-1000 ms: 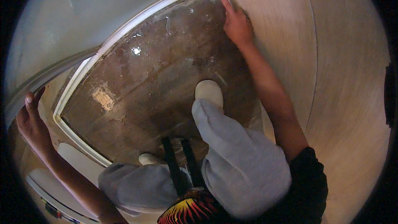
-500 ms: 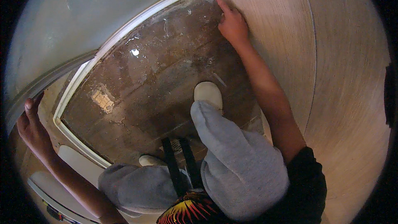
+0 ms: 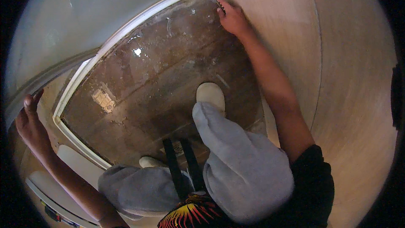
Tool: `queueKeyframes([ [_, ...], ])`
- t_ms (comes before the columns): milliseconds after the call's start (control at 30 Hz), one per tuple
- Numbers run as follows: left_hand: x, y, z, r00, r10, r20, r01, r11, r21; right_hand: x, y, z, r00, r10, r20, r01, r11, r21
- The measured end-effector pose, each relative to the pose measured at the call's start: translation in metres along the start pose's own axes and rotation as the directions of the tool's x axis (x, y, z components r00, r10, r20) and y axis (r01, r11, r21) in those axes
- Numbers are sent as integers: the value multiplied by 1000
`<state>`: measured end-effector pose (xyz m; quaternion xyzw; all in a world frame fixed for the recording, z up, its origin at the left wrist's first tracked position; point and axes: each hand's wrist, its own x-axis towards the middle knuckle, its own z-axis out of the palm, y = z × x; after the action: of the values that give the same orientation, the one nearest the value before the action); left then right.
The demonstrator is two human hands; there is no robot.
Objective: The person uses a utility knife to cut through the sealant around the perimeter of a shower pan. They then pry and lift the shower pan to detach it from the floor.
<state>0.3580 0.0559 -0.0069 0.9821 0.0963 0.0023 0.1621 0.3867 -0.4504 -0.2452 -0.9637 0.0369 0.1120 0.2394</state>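
My left hand [image 3: 31,120] is at the far left, its fingers closed at the grey edge strip [image 3: 55,68] of a large smooth grey panel [image 3: 84,12]. My right hand [image 3: 232,19] reaches to the far corner, index finger stretched forward along a thin dark tool [image 3: 220,6] that is mostly hidden by the fingers. The tool's tip is by the corner of a white frame strip [image 3: 145,15], where it meets the wood-grain panel [image 3: 278,21]. Inside the frame lies a stained brown floor [image 3: 160,84] with wet-looking shiny spots.
A pale broken patch [image 3: 104,101] marks the floor at left. My light shoe [image 3: 211,95] stands in the middle, another shoe [image 3: 152,161] farther back. Pale curved panels [image 3: 78,162] lie at the lower left. The wood-grain surface rises along the right side.
My right hand has shifted slightly up-left, turning so the thin tool shows between its fingers. My left hand stays at the grey edge strip almost unmoved.
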Motion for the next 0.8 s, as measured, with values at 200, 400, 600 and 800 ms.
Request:
queueKeyframes([
  [200,1,-1,-2,1000,-4,-6,3,998,-66,-17,-13,1,994,102,-44,-110,955,-276],
  [400,-2,1,-1,998,-53,14,54,995,-79,-20,-10,5,993,8,-122,-51,932,-358],
  [600,-1,-5,-2,997,-82,9,83,992,-93,-6,-1,6,997,-16,-78,18,999,33],
  [800,-3,1,-1,998,-63,30,67,988,-139,-4,0,-1,969,167,181,-242,788,566],
])
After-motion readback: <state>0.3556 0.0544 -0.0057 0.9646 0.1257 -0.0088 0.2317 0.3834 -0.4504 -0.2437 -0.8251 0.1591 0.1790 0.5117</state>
